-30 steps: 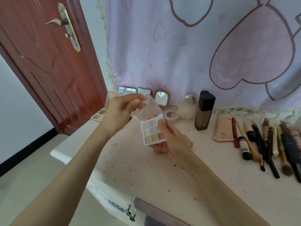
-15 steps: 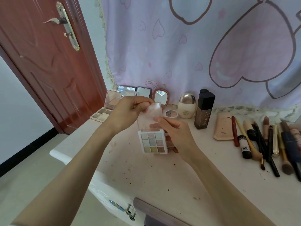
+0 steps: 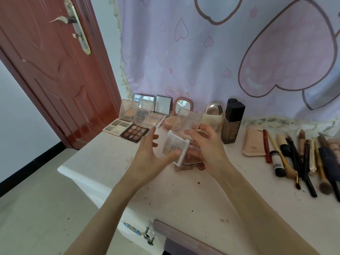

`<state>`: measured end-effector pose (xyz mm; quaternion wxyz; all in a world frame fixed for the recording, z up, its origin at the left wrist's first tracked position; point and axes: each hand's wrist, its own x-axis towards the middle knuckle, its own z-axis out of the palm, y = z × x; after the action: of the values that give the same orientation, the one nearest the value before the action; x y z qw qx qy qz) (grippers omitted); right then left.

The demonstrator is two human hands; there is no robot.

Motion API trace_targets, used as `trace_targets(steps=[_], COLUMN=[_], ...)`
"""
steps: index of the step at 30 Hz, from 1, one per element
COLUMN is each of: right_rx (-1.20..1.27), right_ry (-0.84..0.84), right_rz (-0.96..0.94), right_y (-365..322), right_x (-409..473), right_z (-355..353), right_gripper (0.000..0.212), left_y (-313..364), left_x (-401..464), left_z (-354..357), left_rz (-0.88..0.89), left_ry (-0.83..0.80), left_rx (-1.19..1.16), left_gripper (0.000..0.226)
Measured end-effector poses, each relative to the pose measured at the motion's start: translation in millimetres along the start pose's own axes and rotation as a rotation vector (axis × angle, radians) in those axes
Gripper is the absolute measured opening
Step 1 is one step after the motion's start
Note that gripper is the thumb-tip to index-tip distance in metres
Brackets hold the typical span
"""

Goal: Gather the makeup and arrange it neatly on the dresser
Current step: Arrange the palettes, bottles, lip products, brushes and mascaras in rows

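Head view, centre of frame: I see my right hand (image 3: pixel 206 144) gripping a small white nine-pan eyeshadow palette (image 3: pixel 175 147) with its clear lid (image 3: pixel 189 119) swung up, held over the white dresser top (image 3: pixel 184 196). My left hand (image 3: pixel 150 155) is spread wide, its thumb touching the palette's lower edge. Right of centre, a tall dark foundation bottle (image 3: pixel 232 122) carries vertical lettering I cannot make out for certain. Further right, a black tube with a white label (image 3: pixel 277 162) shows print too blurred to read. Open compacts with mirrors (image 3: pixel 147 111) sit upper left of centre.
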<state>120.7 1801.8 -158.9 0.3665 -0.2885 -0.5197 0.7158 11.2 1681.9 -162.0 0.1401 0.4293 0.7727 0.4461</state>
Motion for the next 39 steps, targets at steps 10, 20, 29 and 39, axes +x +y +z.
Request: trace_targets(steps=[10,20,29,39], right_rx=[-0.035,-0.078,-0.397,-0.930], right_ry=[-0.053,-0.123,-0.103,0.013], right_rz=[0.050,0.158,0.060,-0.263], right_y=[1,3,7,12], right_x=[8,31,50,79], right_z=[14,45,54,56], right_gripper=[0.017,0.012,0.011,0.021], left_y=[-14,-31,-42,-46], left_x=[-7,-1,21,32], left_z=[7,3,6,9], left_rz=[0.025,-0.032,-0.113,-0.063], left_ry=[0.076,0.138,0.215,0.264], left_rx=[0.074,0.115,0.320,0.378], left_gripper=[0.099,0.104,0.095,0.095])
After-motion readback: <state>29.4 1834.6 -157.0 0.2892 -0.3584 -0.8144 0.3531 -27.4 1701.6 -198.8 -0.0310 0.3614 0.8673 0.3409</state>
